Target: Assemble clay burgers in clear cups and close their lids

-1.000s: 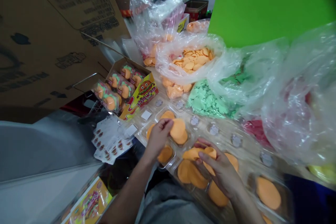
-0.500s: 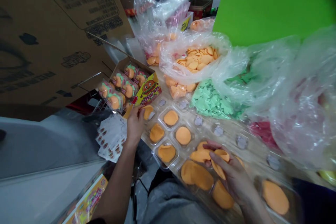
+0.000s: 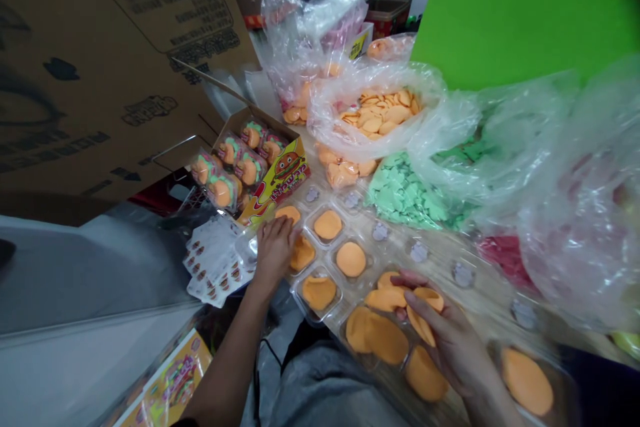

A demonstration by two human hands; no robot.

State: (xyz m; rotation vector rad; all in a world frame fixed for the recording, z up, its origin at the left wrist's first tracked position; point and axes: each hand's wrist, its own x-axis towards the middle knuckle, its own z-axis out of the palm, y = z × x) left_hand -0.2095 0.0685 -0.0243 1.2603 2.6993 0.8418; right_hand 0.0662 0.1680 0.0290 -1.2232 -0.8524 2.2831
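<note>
My left hand [image 3: 274, 247] reaches over the near left end of the clear plastic tray [image 3: 310, 313], fingers stretched out and pointing away from me. Its fingertips are at a round orange bun-shaped piece [image 3: 288, 215] in a cup; whether they press on it I cannot tell. Another orange piece [image 3: 303, 255] lies just right of the hand. Several thin, curled orange bun pieces [image 3: 387, 299] are pinched in my right hand [image 3: 440, 327], above the tray. Below that hand, flat orange pieces [image 3: 383, 337] overlap across the cups.
A display box [image 3: 285, 177] of packed toy-like burgers stands behind my left hand, beside printed cards [image 3: 220, 257]. Beyond the tray are open bags of orange pieces [image 3: 380, 113], green pieces [image 3: 415, 193] and red pieces [image 3: 507, 260]. A large carton [image 3: 125, 80] rises at left.
My left hand has moved right and nearer to me, from gripping the orange piece in the corner cup to lying with fingers stretched over the cups. The right hand stays with its orange pieces.
</note>
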